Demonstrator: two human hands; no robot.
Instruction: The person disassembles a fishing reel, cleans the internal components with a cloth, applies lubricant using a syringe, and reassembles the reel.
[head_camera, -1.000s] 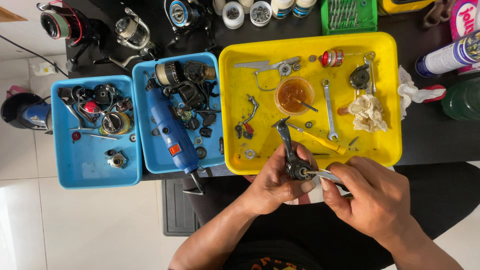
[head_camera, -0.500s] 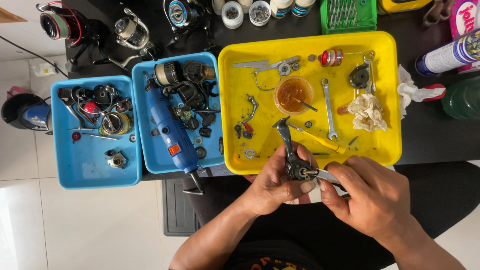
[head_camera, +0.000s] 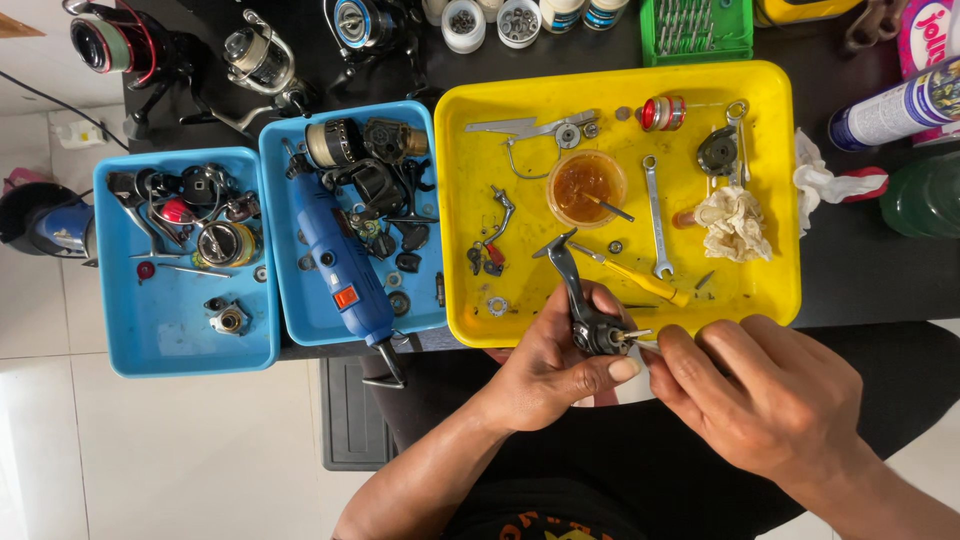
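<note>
My left hand grips a black fishing reel body by its lower end, with its foot pointing up over the front edge of the yellow tray. My right hand pinches a thin metal tool whose tip touches the reel's side. Both hands sit just in front of the tray, above my lap.
The yellow tray holds a small bowl of amber grease, a wrench, a yellow-handled screwdriver, a crumpled tissue and small parts. Two blue trays hold reel parts and a blue rotary tool. Reels, jars and a spray can line the far edge.
My right hand has shifted slightly at the reel's side; the reel and my left hand stay almost where they were.
</note>
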